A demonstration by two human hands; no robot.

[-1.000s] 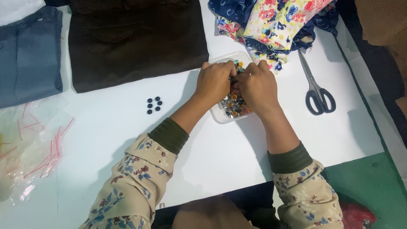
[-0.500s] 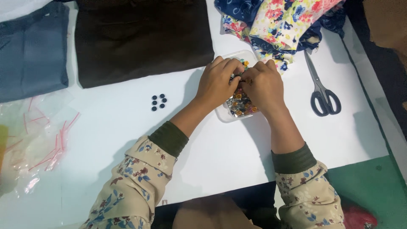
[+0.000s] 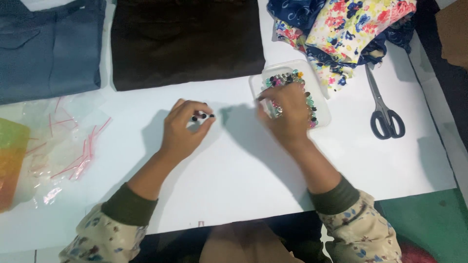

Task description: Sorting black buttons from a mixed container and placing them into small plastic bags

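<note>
**Sorting small dark buttons beside a tray of beads**

Covering most of the view, a white desk [image 3: 243, 165] is seen from above. Along its far edge a dark brown folded cloth [image 3: 185, 41] is laid flat, with a blue-grey folded garment [image 3: 48, 48] just beside it on the left. A heap of flowered fabric [image 3: 346, 29] is piled at the far right. Clear plastic bags with red strips [image 3: 63, 141] are spread near the left edge, touching a yellow-orange object [image 3: 9, 160] that is cut off by the frame. Grey-handled scissors [image 3: 382, 109] are laid to the right of a clear plastic tray [image 3: 319, 119], which is filled with coloured beads [image 3: 285, 78].

The right hand [image 3: 287, 114] is rested over the tray, its fingers curled down into the beads; whether anything is pinched in its grip cannot be told. The left hand [image 3: 183, 131] is placed well apart from it on the bare desk, fingers bent loosely around a few small black buttons [image 3: 202, 116] that lie on the surface at its fingertips; whether they are gripped cannot be told.
</note>
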